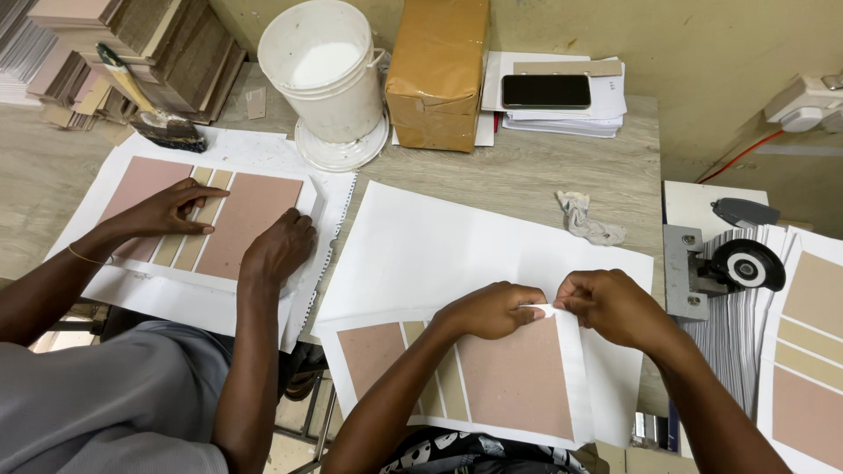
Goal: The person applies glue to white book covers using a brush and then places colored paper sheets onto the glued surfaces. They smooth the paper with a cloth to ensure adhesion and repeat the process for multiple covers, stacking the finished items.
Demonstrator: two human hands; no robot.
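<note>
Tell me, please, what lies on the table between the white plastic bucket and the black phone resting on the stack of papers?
In the head view, a box wrapped in brown paper stands between the white plastic bucket and the black phone.

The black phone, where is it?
In the head view, the black phone lies on a stack of white papers at the table's far right, beside the brown parcel.
</note>
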